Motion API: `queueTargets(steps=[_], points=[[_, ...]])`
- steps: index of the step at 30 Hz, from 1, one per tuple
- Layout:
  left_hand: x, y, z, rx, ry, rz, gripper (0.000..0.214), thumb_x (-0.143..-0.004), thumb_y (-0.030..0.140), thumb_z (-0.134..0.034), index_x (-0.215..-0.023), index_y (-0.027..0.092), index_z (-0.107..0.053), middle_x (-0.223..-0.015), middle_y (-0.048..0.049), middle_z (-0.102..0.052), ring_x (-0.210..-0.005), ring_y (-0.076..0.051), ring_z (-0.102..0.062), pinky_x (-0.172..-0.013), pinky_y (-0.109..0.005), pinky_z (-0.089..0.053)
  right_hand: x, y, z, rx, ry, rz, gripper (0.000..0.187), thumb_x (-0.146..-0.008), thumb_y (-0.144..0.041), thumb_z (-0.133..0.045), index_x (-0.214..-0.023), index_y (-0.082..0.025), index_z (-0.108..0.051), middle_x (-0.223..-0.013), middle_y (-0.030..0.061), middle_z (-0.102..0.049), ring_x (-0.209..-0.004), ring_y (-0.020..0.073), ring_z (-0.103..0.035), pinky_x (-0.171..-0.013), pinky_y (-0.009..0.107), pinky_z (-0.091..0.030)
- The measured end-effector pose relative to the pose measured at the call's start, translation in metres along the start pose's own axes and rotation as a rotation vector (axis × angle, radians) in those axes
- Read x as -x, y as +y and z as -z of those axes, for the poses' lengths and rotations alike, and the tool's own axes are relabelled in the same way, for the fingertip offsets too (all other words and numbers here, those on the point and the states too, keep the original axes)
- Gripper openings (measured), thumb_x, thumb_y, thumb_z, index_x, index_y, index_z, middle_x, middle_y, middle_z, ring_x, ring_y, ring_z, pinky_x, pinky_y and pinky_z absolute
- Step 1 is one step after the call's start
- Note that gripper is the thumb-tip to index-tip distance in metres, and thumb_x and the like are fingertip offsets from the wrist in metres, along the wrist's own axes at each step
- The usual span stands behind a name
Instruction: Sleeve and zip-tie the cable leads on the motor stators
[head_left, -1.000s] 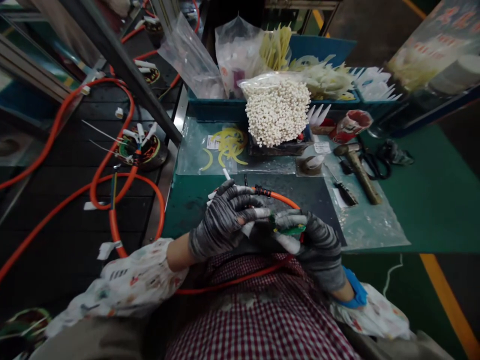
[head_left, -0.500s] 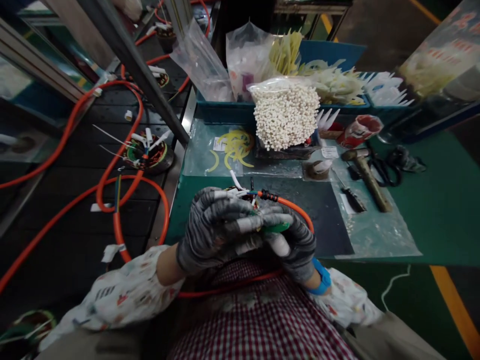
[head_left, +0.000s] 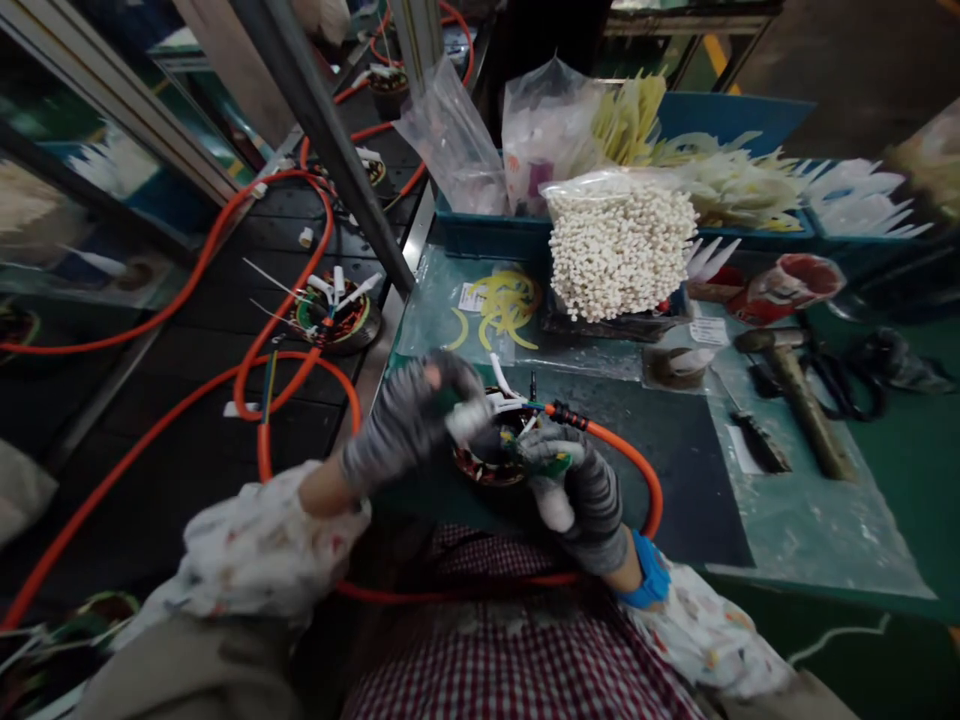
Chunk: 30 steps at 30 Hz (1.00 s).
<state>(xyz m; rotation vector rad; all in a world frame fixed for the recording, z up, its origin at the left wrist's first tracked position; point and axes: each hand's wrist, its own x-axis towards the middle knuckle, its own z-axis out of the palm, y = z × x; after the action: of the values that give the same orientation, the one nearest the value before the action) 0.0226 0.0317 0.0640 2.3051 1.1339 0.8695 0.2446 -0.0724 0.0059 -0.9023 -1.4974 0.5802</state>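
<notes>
A motor stator [head_left: 484, 475] with copper windings sits on the bench in front of me. White sleeves [head_left: 501, 375] stand up from it, and an orange cable [head_left: 637, 460] runs off its right side. My left hand [head_left: 420, 415], in a striped grey glove, is over the stator's left edge, its fingers bent and smeared by motion. I cannot tell whether it holds anything. On the right side, my right hand [head_left: 581, 485] has its gloved fingers closed round a small green thing [head_left: 556, 464], whose kind is mostly hidden. Those fingertips are at the stator's rim.
Behind the stator lie yellow curved strips [head_left: 502, 305] and a bag of white tubes [head_left: 622, 245]. A hammer [head_left: 806, 405], a screwdriver [head_left: 757, 435] and scissors [head_left: 851, 375] are at the right. Another stator [head_left: 341, 315] stands on the line at the left, beyond a metal post [head_left: 330, 140].
My hands have come apart: the left moved off leftwards, while the right stays with the green thing. More of the stator shows between them. The view has shifted left.
</notes>
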Motion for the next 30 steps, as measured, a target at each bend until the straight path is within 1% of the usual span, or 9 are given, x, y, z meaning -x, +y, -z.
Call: queueTargets(steps=[2, 4, 6, 11, 15, 18, 23, 26, 30], points=[[-0.031, -0.037, 0.002, -0.081, 0.009, 0.117, 0.028, -0.107, 0.048, -0.073, -0.111, 0.021, -0.080, -0.107, -0.0070, -0.086, -0.096, -0.026, -0.080, -0.096, -0.045, -0.068, -0.001, 0.002, 0.000, -0.001, -0.007, 0.009, 0.016, -0.107, -0.021, -0.072, -0.118, -0.031, -0.077, -0.103, 0.0021, -0.087, -0.092, 0.0242, -0.087, -0.084, 0.037, -0.074], [-0.058, -0.071, -0.003, -0.370, -0.166, 0.263, 0.038, -0.096, 0.057, -0.086, -0.100, 0.019, -0.081, -0.100, -0.0072, -0.084, -0.097, -0.027, -0.079, -0.101, -0.043, -0.067, -0.001, 0.003, 0.001, -0.017, -0.031, 0.027, 0.022, -0.103, -0.018, -0.075, -0.120, -0.031, -0.078, -0.105, 0.0023, -0.087, -0.094, 0.0244, -0.087, -0.087, 0.037, -0.074], [-0.072, -0.096, -0.013, -0.438, -0.204, 0.283, 0.043, -0.085, 0.055, -0.097, -0.091, 0.016, -0.079, -0.095, -0.0074, -0.082, -0.093, -0.025, -0.078, -0.099, -0.041, -0.068, 0.000, 0.004, 0.002, -0.043, -0.041, 0.023, 0.029, -0.101, -0.014, -0.076, -0.123, -0.032, -0.078, -0.109, 0.0024, -0.087, -0.098, 0.0240, -0.087, -0.091, 0.037, -0.073], [-0.057, -0.114, -0.023, -0.428, -0.115, 0.218, 0.045, -0.110, 0.054, -0.074, -0.087, 0.016, -0.072, -0.086, -0.0005, -0.076, -0.076, -0.014, -0.073, -0.084, -0.031, -0.066, 0.004, -0.001, 0.004, -0.145, 0.017, -0.066, 0.024, -0.106, -0.016, -0.077, -0.121, -0.034, -0.081, -0.117, 0.0020, -0.089, -0.108, 0.0242, -0.088, -0.096, 0.039, -0.074], [-0.033, -0.097, 0.000, -0.399, 0.073, 0.194, 0.039, -0.115, 0.050, -0.065, -0.096, 0.018, -0.077, -0.087, -0.0018, -0.079, -0.081, -0.018, -0.075, -0.086, -0.032, -0.069, -0.004, -0.011, 0.010, -0.162, 0.121, -0.328, 0.010, -0.111, -0.032, -0.077, -0.118, -0.031, -0.085, -0.112, 0.0009, -0.092, -0.102, 0.0245, -0.089, -0.093, 0.039, -0.075], [-0.010, -0.051, 0.010, -0.346, 0.204, 0.123, 0.026, -0.114, 0.045, -0.070, -0.113, 0.022, -0.081, -0.109, -0.0043, -0.086, -0.098, -0.021, -0.081, -0.097, -0.037, -0.071, -0.013, -0.014, 0.011, -0.080, 0.193, -0.441, 0.021, -0.112, -0.047, -0.075, -0.109, -0.029, -0.086, -0.105, 0.0011, -0.092, -0.095, 0.0246, -0.089, -0.087, 0.037, -0.075], [0.030, 0.030, -0.009, -0.143, 0.268, -0.295, 0.024, -0.111, 0.024, -0.071, -0.131, 0.031, -0.083, -0.121, -0.0035, -0.089, -0.104, -0.020, -0.088, -0.085, -0.029, -0.073, -0.021, -0.013, 0.006, 0.046, 0.215, -0.439, 0.037, -0.115, -0.058, -0.065, -0.104, -0.028, -0.084, -0.101, 0.0042, -0.091, -0.088, 0.0232, -0.085, -0.080, 0.035, -0.072], [0.038, 0.038, -0.023, -0.166, 0.197, -0.383, 0.030, -0.110, 0.022, -0.070, -0.134, 0.034, -0.083, -0.125, -0.0044, -0.090, -0.113, -0.024, -0.088, -0.088, -0.031, -0.073, -0.024, -0.016, 0.002, 0.005, 0.230, -0.458, 0.041, -0.115, -0.061, -0.064, -0.102, -0.027, -0.084, -0.099, 0.0033, -0.090, -0.087, 0.0228, -0.085, -0.080, 0.035, -0.072], [0.041, 0.023, -0.027, -0.264, 0.157, -0.424, 0.040, -0.110, 0.024, -0.069, -0.147, 0.035, -0.079, -0.126, -0.0061, -0.090, -0.116, -0.024, -0.087, -0.092, -0.030, -0.071, -0.023, -0.016, 0.001, -0.057, 0.253, -0.487, 0.040, -0.108, -0.065, -0.073, -0.102, -0.027, -0.085, -0.099, 0.0032, -0.091, -0.090, 0.0249, -0.086, -0.084, 0.039, -0.073]])
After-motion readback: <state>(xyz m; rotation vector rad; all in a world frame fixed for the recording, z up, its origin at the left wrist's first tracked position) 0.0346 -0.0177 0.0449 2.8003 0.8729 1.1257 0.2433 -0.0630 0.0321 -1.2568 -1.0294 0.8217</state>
